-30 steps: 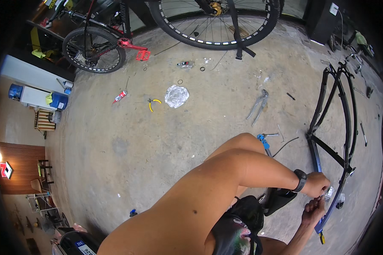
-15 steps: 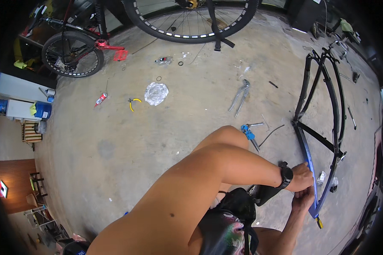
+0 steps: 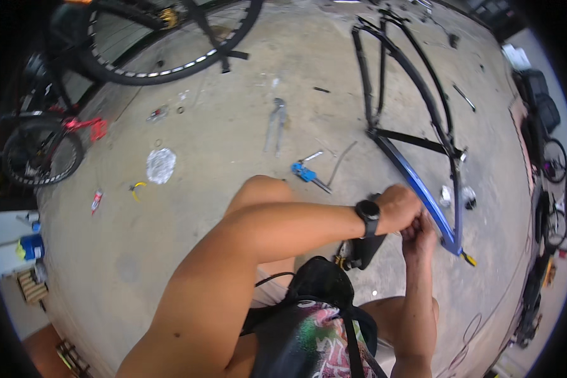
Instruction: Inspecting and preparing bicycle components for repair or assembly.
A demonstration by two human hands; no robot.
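A bicycle frame (image 3: 416,179), black at the rear with a shiny blue tube toward me, stands on the floor at the right. My left hand (image 3: 399,206), with a black watch (image 3: 367,218) on its wrist, is closed just beside the blue tube. Below it my right hand (image 3: 421,239) has its fingers pinched together, meeting the left fingertips. What they pinch, if anything, is hidden or too small to make out. A yellow-and-black handle (image 3: 468,258) sticks out by the frame's near corner. Under my left wrist lies a dark, long padded-looking object (image 3: 364,252).
On the floor lie a blue-handled tool (image 3: 304,172), large pliers (image 3: 277,120), yellow-handled pliers (image 3: 137,188), a crumpled foil disc (image 3: 161,165), a red-and-white tube (image 3: 97,200) and small plastic packets (image 3: 469,197). Bicycles, one with a large wheel (image 3: 170,79), stand at the far left.
My view has turned right, so the scene has shifted left. My left fingers, earlier against the blue tube, now meet the right fingers slightly apart from it.
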